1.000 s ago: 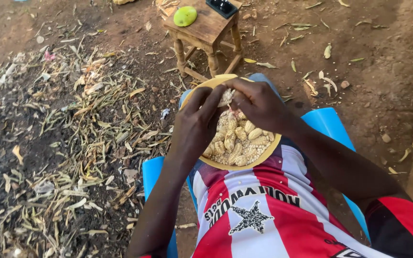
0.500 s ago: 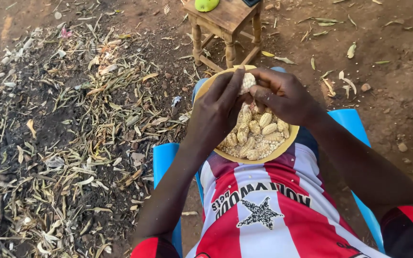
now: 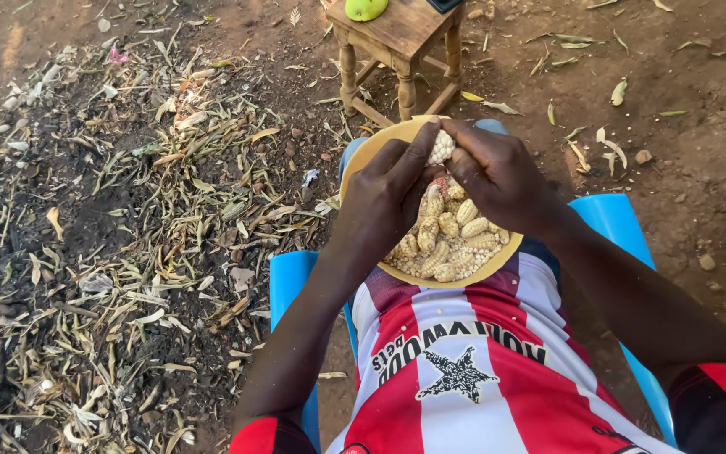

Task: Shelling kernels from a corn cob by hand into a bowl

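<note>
Pale corn cob (image 3: 440,148) gripped between both hands above the yellow bowl (image 3: 361,161).
Left hand (image 3: 386,198) and right hand (image 3: 499,176) both close around the cob; below it, the bowl on the lap holds more cob pieces (image 3: 451,240); beyond the bowl stands a wooden stool (image 3: 397,38) carrying a green fruit (image 3: 365,8).

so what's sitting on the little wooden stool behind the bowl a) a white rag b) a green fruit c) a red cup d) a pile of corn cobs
b: a round green fruit lies on top of the wooden stool, just beyond the yellow bowl of corn pieces that both hands work over.
</note>
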